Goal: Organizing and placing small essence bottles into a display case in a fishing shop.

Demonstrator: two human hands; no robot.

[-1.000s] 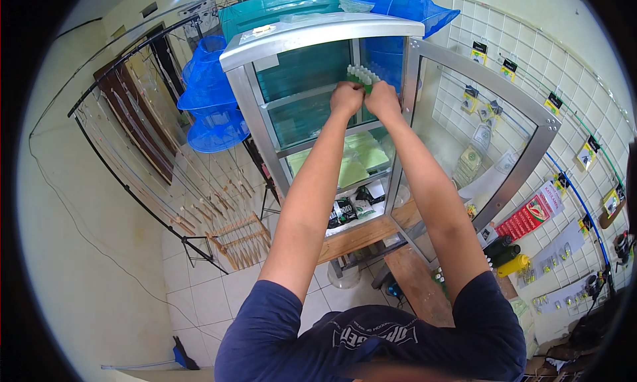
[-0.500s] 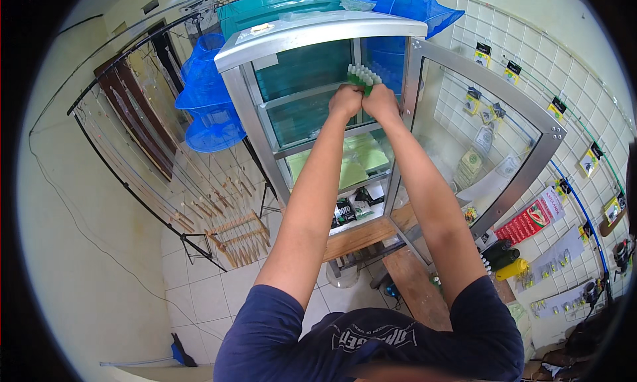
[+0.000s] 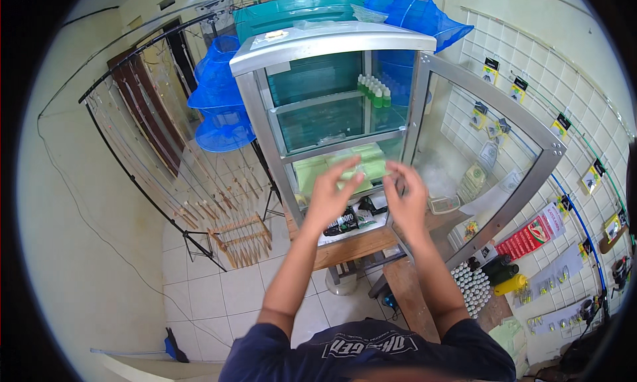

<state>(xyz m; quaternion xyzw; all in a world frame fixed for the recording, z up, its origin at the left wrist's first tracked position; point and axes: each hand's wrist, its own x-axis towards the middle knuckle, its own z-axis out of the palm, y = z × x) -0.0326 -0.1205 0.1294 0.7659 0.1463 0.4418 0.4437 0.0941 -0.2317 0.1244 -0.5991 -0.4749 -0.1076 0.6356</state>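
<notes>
We see both hands raised in front of the glass display cabinet point(image 3: 332, 47), at the level of its lower shelves. The left hand point(image 3: 330, 195) has its fingers spread and loosely curved, and the right hand point(image 3: 406, 197) is likewise open with fingers apart; both are blurred, and we cannot tell whether either has hold of anything. Just behind them lie pale green flat packets point(image 3: 345, 166) stacked on a shelf. Below the hands, dark packets point(image 3: 345, 219) with light markings sit on the cabinet's bottom level, above a wooden surface point(image 3: 352, 248). On the upper shelf stands a cluster of small green bottles with white caps point(image 3: 373, 90). The cabinet's glass door point(image 3: 491, 156) hangs open to the right. Beyond it, a white wire grid wall point(image 3: 531, 70) carries small yellow and black carded packets point(image 3: 491, 69), with a red rectangular package point(image 3: 536, 231) lower down. Blue mesh nets point(image 3: 222, 97) hang to the cabinet's left, beside a rack of rods point(image 3: 166, 176)
</notes>
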